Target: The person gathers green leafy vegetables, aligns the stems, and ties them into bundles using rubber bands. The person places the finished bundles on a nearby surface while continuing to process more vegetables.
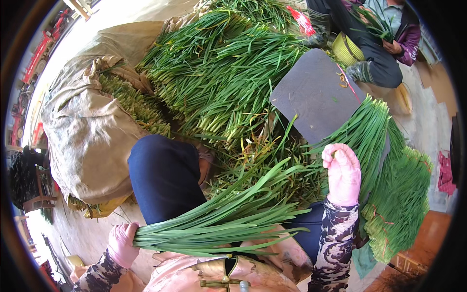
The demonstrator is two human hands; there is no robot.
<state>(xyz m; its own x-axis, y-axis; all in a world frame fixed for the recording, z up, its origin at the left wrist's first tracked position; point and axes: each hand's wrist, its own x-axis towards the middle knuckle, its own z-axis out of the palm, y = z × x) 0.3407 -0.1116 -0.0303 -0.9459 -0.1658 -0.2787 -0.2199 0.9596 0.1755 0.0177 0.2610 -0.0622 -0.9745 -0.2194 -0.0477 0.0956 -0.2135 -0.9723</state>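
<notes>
My left hand [124, 245], in a pink glove, grips one end of a bunch of long green leafy stalks [219, 222], which look like garlic chives. The bunch fans out to the right across my lap. My right hand [342, 174], also gloved in pink, is raised right of the leaf tips with its fingers curled; a small dark green bit shows at the fingertips. Beside it, a neat sheaf of the greens [368, 124] lies at the edge of a dark grey mat [317, 95].
A large heap of greens [226, 73] lies ahead, with loose trimmings [262, 175] before it. Beige cloth [91, 146] covers more at left. Tied bundles [401, 200] are stacked at right. Another person [379, 43] sits at upper right holding greens, near a yellow-green basket [346, 49].
</notes>
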